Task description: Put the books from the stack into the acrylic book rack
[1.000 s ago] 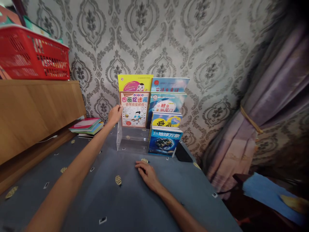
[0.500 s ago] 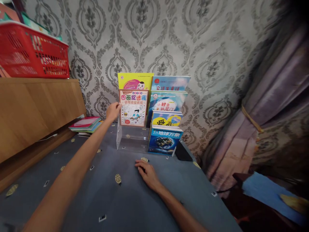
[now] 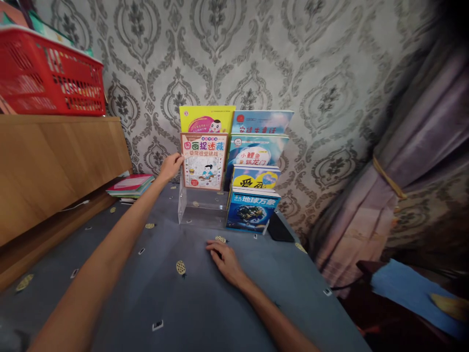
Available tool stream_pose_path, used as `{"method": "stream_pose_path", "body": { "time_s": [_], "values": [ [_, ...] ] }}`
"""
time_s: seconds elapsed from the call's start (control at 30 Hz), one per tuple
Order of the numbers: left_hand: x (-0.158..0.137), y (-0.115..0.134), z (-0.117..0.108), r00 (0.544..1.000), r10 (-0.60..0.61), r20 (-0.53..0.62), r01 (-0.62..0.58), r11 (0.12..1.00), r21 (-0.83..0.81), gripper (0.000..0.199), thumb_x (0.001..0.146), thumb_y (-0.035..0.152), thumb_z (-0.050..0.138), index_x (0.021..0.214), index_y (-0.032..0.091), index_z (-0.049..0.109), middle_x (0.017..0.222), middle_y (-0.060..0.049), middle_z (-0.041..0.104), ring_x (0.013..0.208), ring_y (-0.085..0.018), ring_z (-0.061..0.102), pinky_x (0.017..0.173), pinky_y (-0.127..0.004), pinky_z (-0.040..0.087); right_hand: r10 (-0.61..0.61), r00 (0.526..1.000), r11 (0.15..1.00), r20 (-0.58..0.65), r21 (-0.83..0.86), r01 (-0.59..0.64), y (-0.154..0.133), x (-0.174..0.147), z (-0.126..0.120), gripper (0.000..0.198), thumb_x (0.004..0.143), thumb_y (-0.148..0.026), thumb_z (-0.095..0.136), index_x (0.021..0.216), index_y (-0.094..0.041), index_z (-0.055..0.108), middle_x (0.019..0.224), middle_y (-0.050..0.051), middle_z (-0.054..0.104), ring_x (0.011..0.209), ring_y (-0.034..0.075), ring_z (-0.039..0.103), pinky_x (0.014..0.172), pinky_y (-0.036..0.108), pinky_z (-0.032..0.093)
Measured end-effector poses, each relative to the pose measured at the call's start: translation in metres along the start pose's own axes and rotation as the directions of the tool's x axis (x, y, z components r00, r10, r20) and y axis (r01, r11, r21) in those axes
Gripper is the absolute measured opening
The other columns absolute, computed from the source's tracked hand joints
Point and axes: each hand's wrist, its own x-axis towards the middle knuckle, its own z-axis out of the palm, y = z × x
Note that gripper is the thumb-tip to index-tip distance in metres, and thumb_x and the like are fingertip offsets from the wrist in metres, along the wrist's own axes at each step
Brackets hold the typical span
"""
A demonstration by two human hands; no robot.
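My left hand (image 3: 171, 166) is closed on the left edge of a brown-bordered picture book (image 3: 204, 164). That book stands upright in a clear acrylic rack (image 3: 201, 215), in front of a yellow book (image 3: 207, 117). In the rack's right column are a pale blue storybook (image 3: 262, 121), a light blue book (image 3: 252, 149), a yellow-and-blue book (image 3: 254, 177) and, lowest, a dark blue book with a globe (image 3: 252, 212). My right hand (image 3: 226, 261) rests on the tablecloth in front of the rack, fingers loosely extended and holding nothing.
A stack of books (image 3: 131, 188) lies at the left by a wooden cabinet (image 3: 62, 166), which carries a red basket (image 3: 54, 76). Right of the rack is a flat black object (image 3: 280, 229). A curtain (image 3: 361, 215) hangs beyond the table's right edge; patterned wallpaper is behind.
The view has shifted slightly. My left hand stays at the picture book's edge, and my right hand has hardly moved on the cloth.
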Motion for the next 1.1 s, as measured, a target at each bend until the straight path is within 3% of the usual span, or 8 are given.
{"method": "stream_pose_path", "body": {
  "time_s": [0.57,1.1],
  "values": [
    [-0.005,-0.004,-0.002,0.999,0.048,0.009,-0.047,0.996,-0.08,0.026,0.09,0.034,0.041,0.069,0.021,0.047,0.067,0.0,0.051,0.069,-0.017,0.047,0.065,-0.028,0.035,0.016,1.0,1.0,0.007,-0.006,-0.016,0.002,0.0,0.002,0.028,0.089,-0.013,0.051,0.099,-0.02,0.075,0.119,0.013,0.072,0.113,0.025,0.067,0.102,0.046,0.049],
    [-0.014,-0.003,-0.005,0.997,0.07,0.024,-0.066,0.988,-0.142,0.022,0.089,0.034,0.041,0.076,0.02,0.052,0.075,-0.002,0.059,0.074,-0.018,0.052,0.072,-0.029,0.043,0.03,0.999,1.0,0.015,-0.007,-0.03,-0.001,0.0,0.0,0.028,0.088,-0.013,0.051,0.099,-0.021,0.076,0.12,0.012,0.072,0.113,0.025,0.067,0.102,0.046,0.049]
  ]
}}
